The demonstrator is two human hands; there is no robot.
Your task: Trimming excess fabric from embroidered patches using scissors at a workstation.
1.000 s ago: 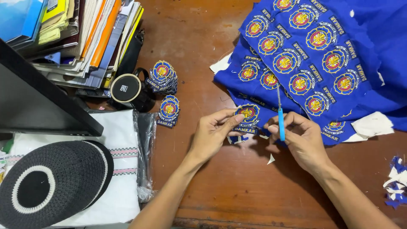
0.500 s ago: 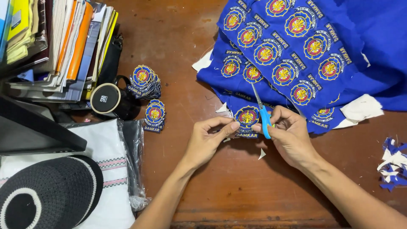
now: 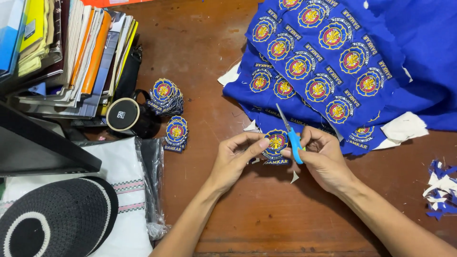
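My left hand [image 3: 235, 159] pinches a round embroidered patch [image 3: 275, 143], blue with a red and yellow emblem, at the near edge of a blue cloth sheet [image 3: 342, 71] covered with several more such emblems. My right hand [image 3: 323, 157] grips small scissors with blue handles [image 3: 294, 143], blades pointing up and away beside the patch. Both hands hover just above the brown wooden table [image 3: 266, 214].
Two piles of cut patches [image 3: 167, 97] lie left of the hands, next to a black mug [image 3: 128, 116]. Stacked books [image 3: 71, 52] fill the far left. A black-and-white knitted cap [image 3: 52, 221] rests on folded white cloth. Cloth scraps [image 3: 440, 188] lie at the right.
The view has shifted slightly, and the hands sit a little lower in the picture. The scissors' blades have tilted to the left over the patch. Both grips are unchanged.
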